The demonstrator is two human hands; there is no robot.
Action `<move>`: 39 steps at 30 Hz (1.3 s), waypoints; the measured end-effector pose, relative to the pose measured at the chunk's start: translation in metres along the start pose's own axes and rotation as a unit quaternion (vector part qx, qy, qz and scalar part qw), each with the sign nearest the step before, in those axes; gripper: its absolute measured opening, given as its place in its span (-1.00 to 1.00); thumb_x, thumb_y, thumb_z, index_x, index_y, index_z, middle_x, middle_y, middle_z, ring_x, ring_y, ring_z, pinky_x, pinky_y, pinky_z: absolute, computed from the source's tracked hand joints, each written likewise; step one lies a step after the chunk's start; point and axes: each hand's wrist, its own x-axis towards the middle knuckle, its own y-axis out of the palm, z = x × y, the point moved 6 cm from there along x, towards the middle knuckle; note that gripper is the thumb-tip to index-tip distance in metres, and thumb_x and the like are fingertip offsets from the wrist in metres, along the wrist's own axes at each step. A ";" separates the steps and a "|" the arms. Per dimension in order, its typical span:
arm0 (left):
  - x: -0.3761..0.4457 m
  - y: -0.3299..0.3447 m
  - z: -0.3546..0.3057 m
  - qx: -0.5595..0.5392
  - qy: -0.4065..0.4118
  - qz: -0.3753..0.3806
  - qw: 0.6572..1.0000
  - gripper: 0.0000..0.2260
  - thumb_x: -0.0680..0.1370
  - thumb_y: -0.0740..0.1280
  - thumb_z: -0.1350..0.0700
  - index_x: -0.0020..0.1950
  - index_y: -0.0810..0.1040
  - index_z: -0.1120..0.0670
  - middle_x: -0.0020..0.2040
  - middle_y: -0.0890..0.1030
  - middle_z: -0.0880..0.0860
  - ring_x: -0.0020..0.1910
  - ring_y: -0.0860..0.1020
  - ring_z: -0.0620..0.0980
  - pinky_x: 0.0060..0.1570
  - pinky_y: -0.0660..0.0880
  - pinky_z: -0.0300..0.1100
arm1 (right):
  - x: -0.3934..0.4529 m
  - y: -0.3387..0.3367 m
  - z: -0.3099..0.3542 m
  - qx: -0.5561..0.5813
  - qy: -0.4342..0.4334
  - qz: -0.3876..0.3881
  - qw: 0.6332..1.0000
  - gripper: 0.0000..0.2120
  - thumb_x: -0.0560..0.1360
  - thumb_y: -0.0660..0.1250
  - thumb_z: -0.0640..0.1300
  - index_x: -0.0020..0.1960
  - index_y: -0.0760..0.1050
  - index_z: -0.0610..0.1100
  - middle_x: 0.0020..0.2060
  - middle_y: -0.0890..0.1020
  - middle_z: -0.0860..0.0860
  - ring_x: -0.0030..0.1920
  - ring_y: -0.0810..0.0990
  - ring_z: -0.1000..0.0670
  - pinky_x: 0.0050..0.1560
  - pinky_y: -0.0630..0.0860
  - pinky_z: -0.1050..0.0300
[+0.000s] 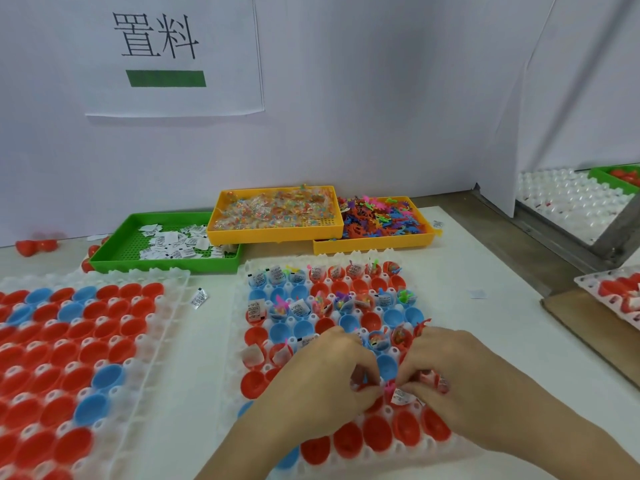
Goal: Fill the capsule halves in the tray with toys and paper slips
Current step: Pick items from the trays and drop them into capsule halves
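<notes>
Head view: lower centre, left hand (pixel 329 368) and right hand (pixel 446 372) close together over the tray (pixel 239 341), fingers curled, pinching a slip (pixel 401 396) and a pink toy (pixel 389 388) above a red half. Far rows filled, near rows bare. Best seated fully inside one half, nothing overhanging. Supply bins upper centre.

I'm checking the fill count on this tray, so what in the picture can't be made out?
Head view only:
- Capsule halves under the left hand and right hand: hidden.
- Print on the white paper slip at the fingertips: too small, blurred.
- White plastic capsule tray: near corner cut off by the forearms.
</notes>
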 end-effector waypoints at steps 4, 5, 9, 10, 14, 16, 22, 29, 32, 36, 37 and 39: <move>0.001 0.000 0.000 -0.007 0.002 0.003 1.000 -0.90 0.54 0.39 -0.06 -0.07 0.65 -0.07 -0.19 0.48 -0.18 -0.07 0.37 -0.22 -0.12 0.44 -0.25 | 0.001 0.002 0.001 -0.023 -0.004 -0.002 1.000 -0.94 0.53 0.40 -0.01 -0.07 0.66 0.08 -0.18 0.59 0.22 -0.06 0.47 0.19 -0.04 0.39 0.36; 0.001 0.000 0.000 -0.008 0.002 0.004 1.000 -0.90 0.54 0.39 -0.06 -0.06 0.65 -0.07 -0.19 0.48 -0.18 -0.07 0.37 -0.22 -0.12 0.44 -0.25 | 0.001 0.004 0.001 -0.027 -0.006 0.001 1.000 -0.93 0.54 0.39 -0.01 -0.07 0.65 0.08 -0.17 0.60 0.22 -0.07 0.46 0.19 -0.04 0.38 0.35; 0.001 0.001 0.001 -0.001 0.007 0.005 1.000 -0.90 0.55 0.39 -0.05 -0.05 0.66 -0.07 -0.19 0.48 -0.17 -0.08 0.36 -0.24 -0.16 0.41 -0.26 | 0.002 0.007 0.003 -0.028 -0.019 0.016 0.999 -0.93 0.53 0.38 0.01 -0.07 0.64 0.09 -0.24 0.54 0.28 -0.05 0.44 0.22 -0.09 0.32 0.43; 0.001 0.001 0.001 0.000 0.009 0.004 1.000 -0.91 0.55 0.39 -0.05 -0.05 0.66 -0.07 -0.19 0.47 -0.17 -0.09 0.36 -0.25 -0.17 0.38 -0.28 | 0.002 0.007 0.004 -0.025 -0.021 0.022 0.999 -0.94 0.53 0.38 0.03 -0.05 0.64 0.11 -0.25 0.51 0.32 -0.02 0.43 0.24 -0.07 0.31 0.45; 0.002 0.002 0.001 0.003 0.015 0.005 1.000 -0.92 0.54 0.40 -0.03 -0.03 0.67 -0.07 -0.21 0.46 -0.19 -0.10 0.34 -0.29 -0.19 0.35 -0.30 | 0.005 0.012 0.005 -0.026 -0.031 0.040 0.998 -0.92 0.55 0.36 0.05 -0.01 0.60 0.10 -0.28 0.41 0.34 0.01 0.36 0.34 -0.02 0.28 0.48; 0.002 0.002 0.001 0.003 0.017 0.004 1.000 -0.93 0.53 0.41 -0.03 -0.04 0.67 -0.08 -0.22 0.45 -0.19 -0.11 0.33 -0.31 -0.19 0.34 -0.31 | 0.007 0.014 0.005 -0.036 -0.033 0.041 0.998 -0.93 0.55 0.35 0.03 -0.01 0.60 0.10 -0.30 0.38 0.33 -0.02 0.35 0.37 -0.05 0.29 0.47; 0.002 0.001 0.003 0.003 0.019 0.002 1.000 -0.94 0.53 0.42 -0.02 -0.04 0.66 -0.08 -0.21 0.43 -0.21 -0.10 0.31 -0.36 -0.23 0.27 -0.35 | 0.008 0.013 0.003 -0.043 -0.024 0.037 0.998 -0.89 0.54 0.34 0.12 0.01 0.58 0.14 -0.25 0.38 0.36 0.02 0.36 0.34 -0.06 0.31 0.47; 0.002 0.003 0.003 0.003 0.023 -0.001 1.000 -0.94 0.53 0.41 -0.02 -0.05 0.66 -0.09 -0.21 0.44 -0.20 -0.11 0.30 -0.36 -0.23 0.27 -0.36 | 0.008 0.017 0.001 -0.050 -0.021 0.058 0.997 -0.91 0.53 0.35 0.11 0.02 0.57 0.17 -0.24 0.37 0.38 -0.03 0.36 0.35 -0.09 0.30 0.46; 0.003 0.003 0.003 0.000 0.026 -0.001 1.000 -0.95 0.53 0.42 -0.02 -0.06 0.66 -0.08 -0.21 0.43 -0.20 -0.11 0.32 -0.33 -0.19 0.32 -0.33 | 0.009 0.023 0.001 -0.052 -0.026 0.063 0.996 -0.91 0.55 0.32 0.06 0.02 0.58 0.13 -0.25 0.34 0.37 -0.07 0.32 0.39 -0.07 0.26 0.49; 0.002 0.002 0.006 -0.004 0.031 -0.008 0.999 -0.93 0.52 0.42 -0.03 -0.06 0.65 -0.08 -0.22 0.42 -0.21 -0.09 0.31 -0.34 -0.19 0.29 -0.36 | 0.010 0.021 -0.002 -0.047 -0.019 0.055 0.997 -0.87 0.55 0.32 0.11 0.06 0.57 0.14 -0.22 0.36 0.35 -0.06 0.33 0.36 -0.07 0.27 0.47; 0.002 0.001 0.007 -0.005 0.032 -0.011 0.999 -0.93 0.52 0.42 -0.04 -0.06 0.65 -0.08 -0.22 0.43 -0.21 -0.08 0.31 -0.34 -0.19 0.27 -0.37 | 0.010 0.019 -0.003 -0.045 -0.016 0.054 0.997 -0.86 0.54 0.32 0.13 0.06 0.57 0.15 -0.22 0.37 0.34 -0.06 0.33 0.34 -0.07 0.27 0.46; 0.002 0.000 0.009 -0.007 0.032 -0.012 0.999 -0.91 0.51 0.43 -0.06 -0.05 0.65 -0.07 -0.20 0.44 -0.20 -0.06 0.31 -0.31 -0.18 0.27 -0.37 | 0.009 0.016 -0.001 -0.053 -0.019 0.051 0.997 -0.80 0.53 0.29 0.18 0.08 0.56 0.14 -0.23 0.39 0.31 -0.05 0.32 0.34 -0.04 0.25 0.42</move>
